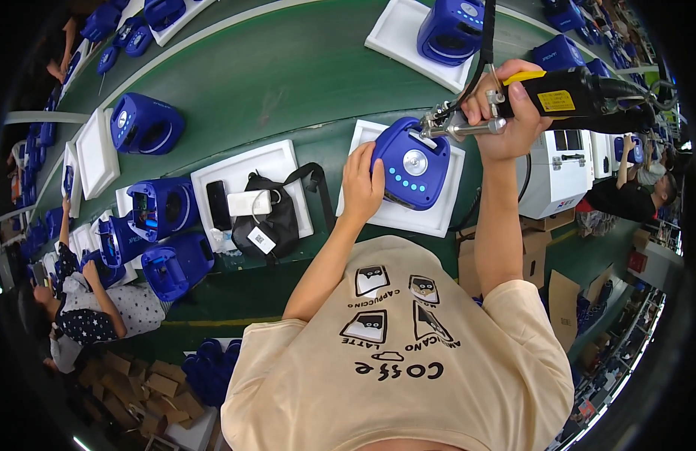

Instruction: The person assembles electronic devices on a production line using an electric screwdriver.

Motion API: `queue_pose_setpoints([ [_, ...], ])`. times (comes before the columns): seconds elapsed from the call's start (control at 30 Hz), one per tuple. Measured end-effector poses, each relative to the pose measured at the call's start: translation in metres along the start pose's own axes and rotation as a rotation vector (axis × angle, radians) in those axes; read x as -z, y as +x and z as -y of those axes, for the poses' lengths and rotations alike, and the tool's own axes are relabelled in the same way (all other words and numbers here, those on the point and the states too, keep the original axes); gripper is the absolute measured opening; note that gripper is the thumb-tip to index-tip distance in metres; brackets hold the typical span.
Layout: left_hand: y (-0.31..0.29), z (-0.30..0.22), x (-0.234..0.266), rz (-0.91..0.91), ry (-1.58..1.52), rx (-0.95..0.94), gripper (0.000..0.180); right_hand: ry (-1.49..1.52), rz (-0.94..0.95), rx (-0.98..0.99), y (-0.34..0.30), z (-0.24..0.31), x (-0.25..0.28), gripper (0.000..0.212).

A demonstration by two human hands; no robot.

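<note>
A blue plastic device [414,167] with a carry handle, a round silver dial and several light-blue buttons lies on a white foam tray [442,220] in front of me. My left hand [362,180] grips its left edge, fingers along the side and thumb toward the top face. In my right hand [508,113] is a black power screwdriver [569,96] with yellow labels, held sideways. Its metal front end reaches the handle side of the device; the exact tip contact is too small to make out. A black strap or cable hangs down beside the tool.
Left of me another foam tray [290,159] carries a black phone [218,204], a white box [249,203] and a black bag [274,234]. Open blue housings [175,264] stand farther left, near a co-worker [100,304]. A white machine [556,174] and cartons [564,304] are at the right.
</note>
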State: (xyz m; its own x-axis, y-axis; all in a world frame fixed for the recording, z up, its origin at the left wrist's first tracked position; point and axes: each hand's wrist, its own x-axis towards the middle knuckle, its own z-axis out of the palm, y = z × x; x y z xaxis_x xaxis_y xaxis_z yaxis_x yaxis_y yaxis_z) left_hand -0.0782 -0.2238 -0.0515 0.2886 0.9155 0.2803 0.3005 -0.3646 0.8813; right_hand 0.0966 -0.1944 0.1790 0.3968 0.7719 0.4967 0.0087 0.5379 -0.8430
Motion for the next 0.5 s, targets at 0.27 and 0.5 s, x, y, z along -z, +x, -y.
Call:
queue_pose_setpoints([
  [0.27,0.001,0.009,0.001,0.021,-0.03,-0.054,0.036,0.031,-0.033,-0.038,0.005,-0.019,-0.008,0.018],
  [0.5,-0.003,0.007,0.0,0.033,-0.08,-0.021,0.036,-0.021,0.019,-0.048,0.003,-0.006,-0.003,0.02],
])
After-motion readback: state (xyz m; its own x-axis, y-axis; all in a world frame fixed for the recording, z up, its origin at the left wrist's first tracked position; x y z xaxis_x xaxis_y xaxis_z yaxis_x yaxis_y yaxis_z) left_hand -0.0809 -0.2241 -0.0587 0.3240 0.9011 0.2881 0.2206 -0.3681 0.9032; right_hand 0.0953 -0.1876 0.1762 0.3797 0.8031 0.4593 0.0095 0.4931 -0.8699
